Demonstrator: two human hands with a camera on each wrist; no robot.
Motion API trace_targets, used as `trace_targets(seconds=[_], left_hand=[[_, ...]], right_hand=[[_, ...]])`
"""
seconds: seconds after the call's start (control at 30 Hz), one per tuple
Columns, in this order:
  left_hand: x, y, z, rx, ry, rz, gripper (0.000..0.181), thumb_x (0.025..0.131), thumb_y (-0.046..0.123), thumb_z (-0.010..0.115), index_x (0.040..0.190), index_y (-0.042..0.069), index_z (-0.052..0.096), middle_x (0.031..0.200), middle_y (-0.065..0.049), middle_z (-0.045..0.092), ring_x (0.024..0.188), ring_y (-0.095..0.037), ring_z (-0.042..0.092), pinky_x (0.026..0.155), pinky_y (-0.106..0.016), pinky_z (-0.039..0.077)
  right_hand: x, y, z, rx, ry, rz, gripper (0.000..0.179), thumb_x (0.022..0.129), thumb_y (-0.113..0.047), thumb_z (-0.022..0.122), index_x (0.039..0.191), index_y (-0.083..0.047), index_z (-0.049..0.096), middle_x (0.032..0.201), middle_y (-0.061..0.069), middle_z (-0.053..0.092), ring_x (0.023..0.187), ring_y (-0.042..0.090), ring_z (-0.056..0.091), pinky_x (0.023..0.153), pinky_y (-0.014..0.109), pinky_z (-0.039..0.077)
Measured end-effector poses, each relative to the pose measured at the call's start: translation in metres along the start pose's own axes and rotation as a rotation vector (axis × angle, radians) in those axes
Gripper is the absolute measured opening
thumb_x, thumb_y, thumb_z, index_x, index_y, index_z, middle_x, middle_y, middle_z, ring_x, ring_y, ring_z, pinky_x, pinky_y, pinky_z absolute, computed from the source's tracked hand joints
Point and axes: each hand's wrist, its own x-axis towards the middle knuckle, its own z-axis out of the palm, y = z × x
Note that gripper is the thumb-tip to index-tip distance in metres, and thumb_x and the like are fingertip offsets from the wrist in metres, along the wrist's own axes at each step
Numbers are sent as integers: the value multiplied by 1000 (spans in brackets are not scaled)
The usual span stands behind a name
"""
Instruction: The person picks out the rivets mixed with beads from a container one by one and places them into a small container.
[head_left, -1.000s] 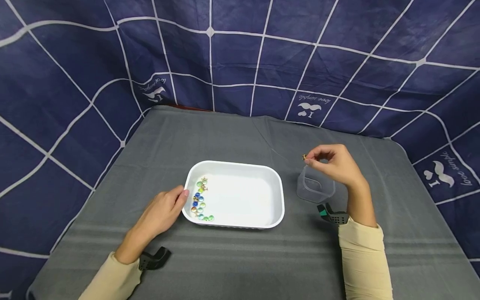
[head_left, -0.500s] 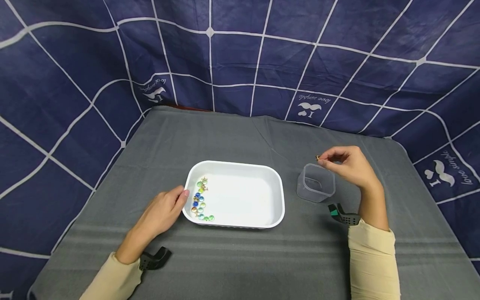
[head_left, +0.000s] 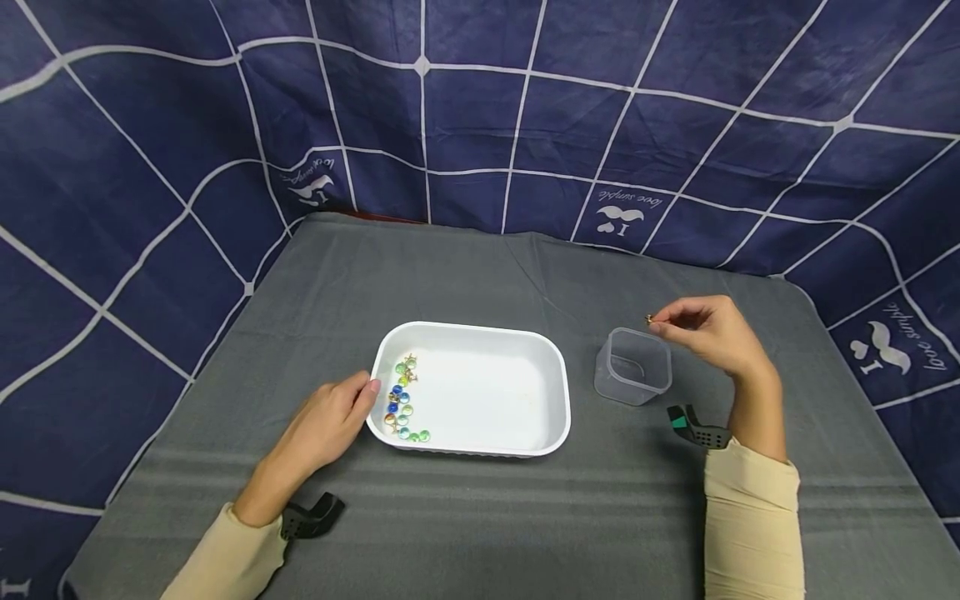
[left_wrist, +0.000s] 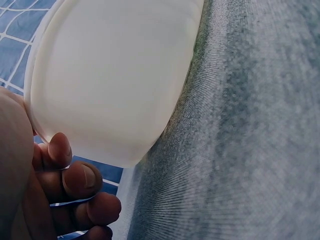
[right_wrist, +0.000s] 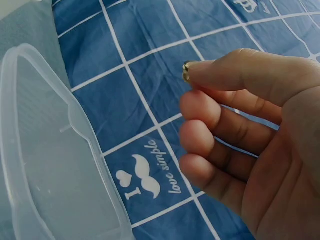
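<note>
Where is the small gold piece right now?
In the head view, the gold piece is pinched in the right hand, just above the clear cup's far rim.

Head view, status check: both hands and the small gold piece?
Right hand pinches gold piece above clear cup. Left hand rests against white tray. Nothing in the way.

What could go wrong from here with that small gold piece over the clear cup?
The right hand pinches the gold piece only at its fingertips, above the clear cup's far rim, so it may drop outside. The light cup stands unheld and could tip if bumped. The left hand steadies only the white tray.
</note>
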Motion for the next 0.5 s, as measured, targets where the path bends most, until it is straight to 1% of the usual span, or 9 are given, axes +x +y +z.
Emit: trace_targets(seconds=[0.1,0.27,0.5], left_hand=[[0,1,0,-1,-3,-3,26,105,20,49,80,12,49,62,5,34,52,-11,34,49,-29,28],[1,1,0,0,0,-1,27,105,19,49,79,12,49,62,5,34,52,-10,34,49,-29,28],[0,1,0,-4,-6,-17,26,105,20,49,80,11,50,62,4,35,53,-10,35,49,-29,28]], right_hand=[[-1,3,-2,-19,-6,23,6,83,9,71,89,6,73,79,3,71,65,3,60,59,16,47],[-1,4,-4,-47,-2,37,5,84,9,71,88,6,72,75,-3,68,63,2,57,58,16,45],[0,-5,-1,-50,10,14,4,84,12,70,87,11,70,74,-2,68,63,2,57,58,15,45]])
